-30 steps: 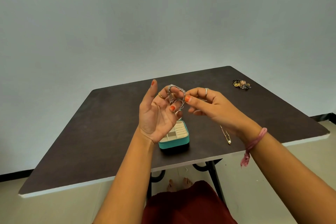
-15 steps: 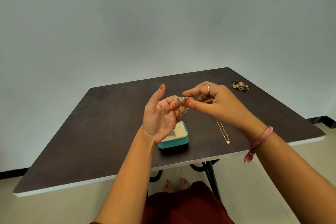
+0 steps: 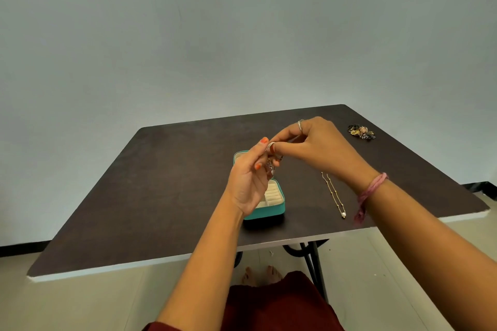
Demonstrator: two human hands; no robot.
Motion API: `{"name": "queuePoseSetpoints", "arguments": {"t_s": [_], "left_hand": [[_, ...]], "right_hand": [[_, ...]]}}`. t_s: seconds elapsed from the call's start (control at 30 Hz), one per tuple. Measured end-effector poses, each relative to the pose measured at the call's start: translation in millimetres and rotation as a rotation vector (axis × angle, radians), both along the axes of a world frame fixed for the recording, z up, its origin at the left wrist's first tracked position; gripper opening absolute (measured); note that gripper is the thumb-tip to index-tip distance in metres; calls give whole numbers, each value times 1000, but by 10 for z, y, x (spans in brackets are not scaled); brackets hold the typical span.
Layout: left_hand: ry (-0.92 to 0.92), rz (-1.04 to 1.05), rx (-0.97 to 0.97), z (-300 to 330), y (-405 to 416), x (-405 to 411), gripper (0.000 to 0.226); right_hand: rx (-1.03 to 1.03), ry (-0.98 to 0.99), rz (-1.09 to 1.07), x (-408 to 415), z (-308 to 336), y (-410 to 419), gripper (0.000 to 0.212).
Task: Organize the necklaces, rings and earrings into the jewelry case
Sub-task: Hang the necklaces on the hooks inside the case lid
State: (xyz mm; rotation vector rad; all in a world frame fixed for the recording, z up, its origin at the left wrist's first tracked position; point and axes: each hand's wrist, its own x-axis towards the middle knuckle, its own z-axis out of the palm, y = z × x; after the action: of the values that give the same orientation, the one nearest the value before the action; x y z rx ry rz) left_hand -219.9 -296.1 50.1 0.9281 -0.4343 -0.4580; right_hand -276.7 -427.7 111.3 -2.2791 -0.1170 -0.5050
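Silver necklace [image 3: 270, 154], seemingly a chain, pinched by both hands above unlabelled teal case [image 3: 269, 211].

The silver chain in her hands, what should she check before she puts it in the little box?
1. Both hands hold the silver chain: ok; the left hand and right hand pinch it.
2. Chain folded small enough to fit: cannot tell; fingers hide most of it.
3. Box open: ok; the pale slots inside show.
4. Hands above the box: ok.
5. Free slot for the chain: cannot tell; the left hand covers part of the inside.
6. Other jewelry clear of the way: ok; the gold necklace and the earring pile lie off to the right on the table.
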Motion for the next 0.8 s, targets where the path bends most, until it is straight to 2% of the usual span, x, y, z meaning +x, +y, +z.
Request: {"name": "queuePoseSetpoints", "arguments": {"t_s": [0.2, 0.33, 0.5, 0.67, 0.8], "left_hand": [[124, 59, -201, -101, -96, 24, 20], [194, 81, -258, -105, -107, 79, 37], [242, 127, -319, -38, -64, 177, 28], [226, 178, -210, -109, 88, 378, 35], [278, 440, -16, -305, 261, 638, 20]], "right_hand": [[-104, -41, -16, 137, 124, 59, 10], [-234, -86, -64, 214, 241, 107, 16], [-296, -138, -107, 347, 312, 132, 16], [-300, -143, -122, 489, 302, 134, 17], [-286, -140, -128, 607, 238, 112, 16]]}}
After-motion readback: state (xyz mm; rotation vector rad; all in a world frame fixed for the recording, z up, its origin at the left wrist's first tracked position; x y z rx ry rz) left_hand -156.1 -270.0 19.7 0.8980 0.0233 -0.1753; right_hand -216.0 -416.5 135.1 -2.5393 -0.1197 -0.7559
